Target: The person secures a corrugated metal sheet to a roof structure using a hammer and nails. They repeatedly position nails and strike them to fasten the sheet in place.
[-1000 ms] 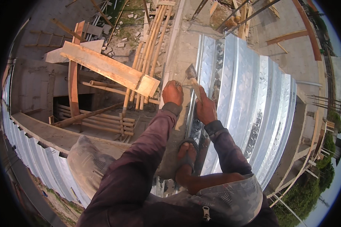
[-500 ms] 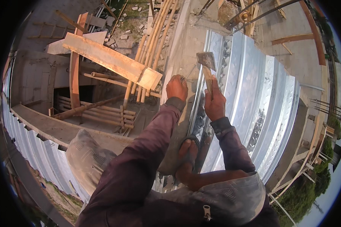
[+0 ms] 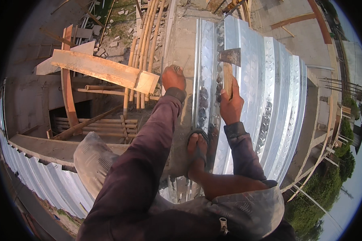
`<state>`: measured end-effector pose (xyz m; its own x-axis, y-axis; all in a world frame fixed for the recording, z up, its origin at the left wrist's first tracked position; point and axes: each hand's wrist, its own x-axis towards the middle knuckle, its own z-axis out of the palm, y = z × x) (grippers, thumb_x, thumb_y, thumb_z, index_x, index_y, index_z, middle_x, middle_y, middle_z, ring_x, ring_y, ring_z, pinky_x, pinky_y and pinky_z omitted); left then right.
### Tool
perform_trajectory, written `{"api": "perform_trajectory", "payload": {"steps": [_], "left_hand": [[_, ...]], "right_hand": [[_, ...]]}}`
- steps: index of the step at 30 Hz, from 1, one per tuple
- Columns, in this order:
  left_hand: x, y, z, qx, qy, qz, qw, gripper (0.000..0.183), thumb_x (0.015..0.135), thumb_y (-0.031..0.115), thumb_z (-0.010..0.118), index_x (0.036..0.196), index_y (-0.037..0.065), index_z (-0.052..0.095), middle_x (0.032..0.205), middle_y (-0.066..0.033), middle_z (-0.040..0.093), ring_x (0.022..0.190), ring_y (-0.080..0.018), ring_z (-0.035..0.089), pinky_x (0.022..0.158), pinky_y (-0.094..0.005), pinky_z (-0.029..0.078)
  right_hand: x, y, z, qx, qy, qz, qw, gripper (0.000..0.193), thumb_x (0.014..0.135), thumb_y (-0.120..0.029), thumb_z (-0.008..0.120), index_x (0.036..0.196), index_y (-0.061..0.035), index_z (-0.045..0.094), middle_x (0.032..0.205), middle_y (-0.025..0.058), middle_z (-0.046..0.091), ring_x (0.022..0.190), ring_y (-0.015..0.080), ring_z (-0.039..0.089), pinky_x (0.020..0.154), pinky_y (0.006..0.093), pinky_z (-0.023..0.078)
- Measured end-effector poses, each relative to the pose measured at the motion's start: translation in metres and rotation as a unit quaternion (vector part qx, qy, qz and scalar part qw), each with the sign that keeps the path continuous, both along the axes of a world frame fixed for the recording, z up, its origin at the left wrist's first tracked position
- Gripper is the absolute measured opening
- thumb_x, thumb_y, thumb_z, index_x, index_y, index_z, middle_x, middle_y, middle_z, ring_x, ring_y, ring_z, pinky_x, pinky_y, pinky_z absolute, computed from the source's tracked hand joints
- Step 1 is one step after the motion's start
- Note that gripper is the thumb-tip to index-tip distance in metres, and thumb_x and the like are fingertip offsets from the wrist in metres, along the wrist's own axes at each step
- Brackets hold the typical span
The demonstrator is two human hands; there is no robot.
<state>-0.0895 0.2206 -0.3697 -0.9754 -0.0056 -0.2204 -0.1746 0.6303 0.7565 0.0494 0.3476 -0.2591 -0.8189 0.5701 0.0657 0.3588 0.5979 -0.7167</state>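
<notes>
My right hand [image 3: 231, 105] is closed around the wooden handle of a hatchet [image 3: 230, 57]. Its dark, worn metal head flares to one side and is held up over the ribbed metal decking sheet [image 3: 251, 88]. My left hand [image 3: 173, 78] forms a fist above the concrete ledge [image 3: 180, 116], left of the sheet's edge. Whatever lies between its fingers is too small or hidden to make out. My sandalled foot [image 3: 197, 148] rests along the sheet's near-left edge.
Left of the ledge the ground drops to a lower level with bamboo poles [image 3: 147, 52], a wide plank [image 3: 96, 68] and an upright board [image 3: 69, 96]. Another ribbed sheet [image 3: 40, 172] runs along the lower left. Rebar [image 3: 346, 86] sticks out at right.
The view has shifted, so the surroundings sit further left. The hatchet's head has turned and moved right relative to the sheet. A thin piece seen by my left hand earlier no longer shows.
</notes>
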Motion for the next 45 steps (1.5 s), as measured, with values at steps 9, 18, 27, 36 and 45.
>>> {"api": "perform_trajectory", "payload": {"steps": [9, 18, 27, 36, 45], "left_hand": [[-0.019, 0.024, 0.01, -0.045, 0.002, -0.125, 0.991, 0.014, 0.086, 0.012, 0.067, 0.096, 0.003, 0.068, 0.099, -0.0193, 0.067, 0.098, -0.0373, 0.066, 0.081, -0.0458, 0.051], [-0.121, 0.048, -0.023, 0.238, 0.0, -0.064, 0.969, 0.02, 0.082, 0.015, 0.074, 0.096, 0.002, 0.072, 0.086, -0.0165, 0.072, 0.078, -0.0284, 0.069, 0.074, -0.0377, 0.052], [-0.214, 0.127, 0.026, 0.096, 0.152, -0.212, 0.961, 0.021, 0.083, 0.018, 0.075, 0.098, 0.003, 0.072, 0.08, -0.0134, 0.071, 0.069, -0.0216, 0.064, 0.07, -0.035, 0.051], [-0.221, 0.155, 0.016, -0.064, 0.228, -0.335, 0.912, 0.017, 0.084, 0.019, 0.073, 0.099, 0.012, 0.074, 0.082, -0.0172, 0.07, 0.081, -0.036, 0.068, 0.072, -0.0437, 0.053], [-0.22, 0.15, 0.003, -0.02, 0.25, -0.322, 0.913, 0.017, 0.083, 0.015, 0.072, 0.1, 0.012, 0.073, 0.081, -0.0164, 0.07, 0.075, -0.0353, 0.068, 0.068, -0.0422, 0.053]], "right_hand": [[0.062, 0.066, -0.062, 0.034, -0.11, -0.158, 0.981, 0.047, 0.087, -0.004, 0.057, 0.133, -0.0003, 0.049, 0.08, 0.0201, 0.066, 0.056, 0.0291, 0.065, 0.051, 0.0407, 0.052], [0.026, 0.045, -0.024, -0.041, -0.181, -0.119, 0.975, 0.031, 0.087, -0.009, 0.055, 0.112, 0.0016, 0.04, 0.092, 0.0366, 0.062, 0.087, 0.0543, 0.061, 0.075, 0.0583, 0.049], [0.007, 0.044, -0.035, -0.174, -0.064, -0.117, 0.976, 0.03, 0.089, -0.011, 0.052, 0.115, 0.0022, 0.045, 0.086, 0.0292, 0.063, 0.076, 0.0475, 0.064, 0.067, 0.0519, 0.048], [-0.126, 0.095, 0.022, -0.172, 0.07, -0.054, 0.981, 0.036, 0.092, -0.007, 0.054, 0.125, -0.0009, 0.044, 0.084, 0.0263, 0.064, 0.075, 0.045, 0.065, 0.063, 0.0483, 0.049], [-0.172, 0.093, 0.014, -0.099, 0.101, -0.004, 0.99, 0.04, 0.093, -0.005, 0.052, 0.13, 0.0021, 0.038, 0.084, 0.0257, 0.065, 0.078, 0.047, 0.064, 0.068, 0.05, 0.05]]}}
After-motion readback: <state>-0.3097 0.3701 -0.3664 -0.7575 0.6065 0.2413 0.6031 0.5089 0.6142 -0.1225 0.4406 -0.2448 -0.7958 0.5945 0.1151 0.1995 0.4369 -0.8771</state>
